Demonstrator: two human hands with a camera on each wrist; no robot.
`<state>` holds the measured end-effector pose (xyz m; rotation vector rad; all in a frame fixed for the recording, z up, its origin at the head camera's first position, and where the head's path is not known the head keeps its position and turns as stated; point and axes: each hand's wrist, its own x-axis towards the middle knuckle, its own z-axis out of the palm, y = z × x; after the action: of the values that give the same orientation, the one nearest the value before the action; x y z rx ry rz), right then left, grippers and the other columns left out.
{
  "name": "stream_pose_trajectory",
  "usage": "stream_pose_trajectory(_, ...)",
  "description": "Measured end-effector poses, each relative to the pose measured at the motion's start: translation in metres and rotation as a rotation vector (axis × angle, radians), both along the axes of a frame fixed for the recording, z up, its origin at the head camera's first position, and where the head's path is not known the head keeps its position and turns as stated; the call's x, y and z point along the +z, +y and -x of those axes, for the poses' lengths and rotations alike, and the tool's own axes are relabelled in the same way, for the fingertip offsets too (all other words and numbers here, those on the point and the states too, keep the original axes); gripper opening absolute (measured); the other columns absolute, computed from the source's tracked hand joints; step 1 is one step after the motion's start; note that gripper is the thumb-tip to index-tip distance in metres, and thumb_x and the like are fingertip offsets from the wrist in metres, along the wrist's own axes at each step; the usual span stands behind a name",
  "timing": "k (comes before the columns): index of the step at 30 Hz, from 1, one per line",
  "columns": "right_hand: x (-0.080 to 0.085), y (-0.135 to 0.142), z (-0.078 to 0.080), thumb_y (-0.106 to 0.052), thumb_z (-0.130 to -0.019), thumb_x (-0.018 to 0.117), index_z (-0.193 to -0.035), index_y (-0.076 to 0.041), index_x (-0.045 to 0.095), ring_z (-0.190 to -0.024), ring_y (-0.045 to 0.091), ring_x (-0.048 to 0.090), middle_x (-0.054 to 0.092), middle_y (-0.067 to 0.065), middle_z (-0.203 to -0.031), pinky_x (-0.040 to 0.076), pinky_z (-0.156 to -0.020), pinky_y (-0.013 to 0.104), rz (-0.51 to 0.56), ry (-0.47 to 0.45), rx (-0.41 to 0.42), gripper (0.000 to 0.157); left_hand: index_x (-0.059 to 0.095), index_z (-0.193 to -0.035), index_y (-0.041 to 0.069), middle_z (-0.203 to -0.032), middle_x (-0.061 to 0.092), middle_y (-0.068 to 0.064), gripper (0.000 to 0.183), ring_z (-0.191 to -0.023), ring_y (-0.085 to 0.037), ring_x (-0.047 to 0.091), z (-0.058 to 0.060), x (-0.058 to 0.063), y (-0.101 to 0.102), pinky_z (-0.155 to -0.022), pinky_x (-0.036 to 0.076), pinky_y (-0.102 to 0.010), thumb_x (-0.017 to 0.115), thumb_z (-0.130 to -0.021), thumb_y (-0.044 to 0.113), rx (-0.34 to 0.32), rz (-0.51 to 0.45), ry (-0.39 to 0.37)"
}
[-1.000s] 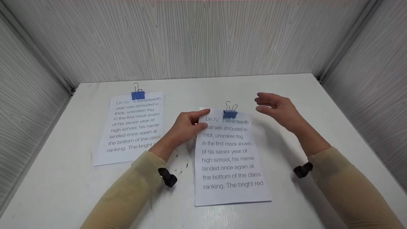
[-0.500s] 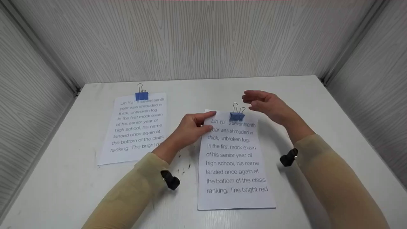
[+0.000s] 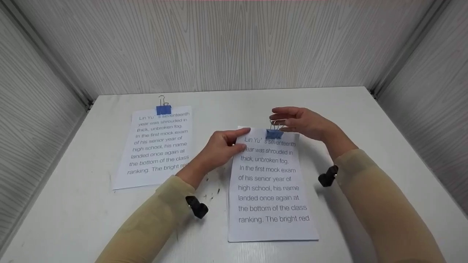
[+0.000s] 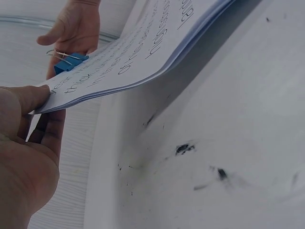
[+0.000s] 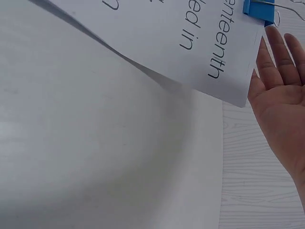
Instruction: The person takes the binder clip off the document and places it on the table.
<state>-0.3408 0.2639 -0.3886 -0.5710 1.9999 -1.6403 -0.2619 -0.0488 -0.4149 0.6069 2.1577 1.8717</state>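
A stack of printed paper [image 3: 268, 190] lies in front of the person, its top end lifted off the table. The left hand [image 3: 223, 148] pinches its upper left corner, thumb on top and fingers underneath, as the left wrist view shows at the paper's corner [image 4: 62, 98]. A blue binder clip [image 3: 274, 134] grips the middle of the top edge, with its wire handles up. Beside those handles is the right hand [image 3: 305, 122], its fingers extended and loosely bent. In the right wrist view the right hand's fingertips come up right beside the blue clip [image 5: 259, 10], with the palm facing the camera.
A second stack of printed sheets [image 3: 153, 149] lies at the left, held by another blue binder clip [image 3: 163, 109]. The white table [image 3: 73, 153] has dark marks [image 3: 215, 191] between the stacks. Grey wood-grain panels [image 3: 226, 44] stand behind and at both sides.
The right hand has moved left, from beside the clipped stack to the clip's wire handles. The left hand keeps its pinch on the corner. The whole scene shifts slightly right in the head view.
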Motion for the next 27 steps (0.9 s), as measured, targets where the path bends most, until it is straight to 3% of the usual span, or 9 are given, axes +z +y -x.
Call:
stream_pose_trajectory(6, -0.0002, -0.0009, 0.0016, -0.003, -0.095, 0.058, -0.143, -0.019, 0.050, -0.131, 0.023, 0.048, 0.053, 0.008, -0.141, 0.039, -0.107, 0.035, -0.046, -0.003, 0.040, 0.051, 0.061, -0.134, 0.026, -0.117, 0.069, 0.001, 0.047, -0.094, -0.021, 0.069, 0.0019, -0.0022, 0.0007, -0.075, 0.056, -0.029, 0.069, -0.090, 0.009, 0.002, -0.004, 0.009)
stream_pose_trajectory(16, -0.0020, -0.0032, 0.0007, -0.018, -0.091, 0.070, -0.140, -0.011, 0.053, -0.123, 0.023, 0.055, 0.060, 0.008, -0.132, 0.043, -0.101, 0.029, -0.138, -0.016, -0.003, 0.053, 0.059, -0.135, 0.027, -0.122, 0.066, 0.004, 0.048, -0.097, -0.018, 0.068, 0.0017, -0.0063, -0.0015, -0.076, 0.055, -0.029, 0.069, -0.091, 0.011, -0.008, 0.018, 0.013)
stream_pose_trajectory(22, -0.0006, -0.0054, -0.0011, -0.019, -0.090, 0.071, -0.134, -0.011, 0.058, -0.121, 0.023, 0.057, 0.062, 0.009, -0.129, 0.043, -0.103, 0.032, -0.135, -0.031, -0.031, 0.047, 0.058, -0.136, 0.023, -0.124, 0.066, 0.000, 0.049, -0.098, -0.021, 0.068, 0.0027, -0.0082, -0.0006, -0.076, 0.056, -0.031, 0.070, -0.090, 0.010, 0.009, 0.008, -0.020)
stream_pose_trajectory(27, 0.0018, -0.0074, -0.0028, -0.023, -0.090, 0.072, -0.128, -0.016, 0.063, -0.119, 0.021, 0.059, 0.065, 0.006, -0.125, 0.042, -0.104, 0.035, -0.177, 0.008, -0.059, 0.039, 0.059, -0.135, 0.025, -0.122, 0.067, 0.000, 0.050, -0.096, -0.022, 0.069, 0.0038, -0.0093, -0.0007, -0.074, 0.057, -0.031, 0.070, -0.090, 0.008, 0.011, -0.011, -0.023)
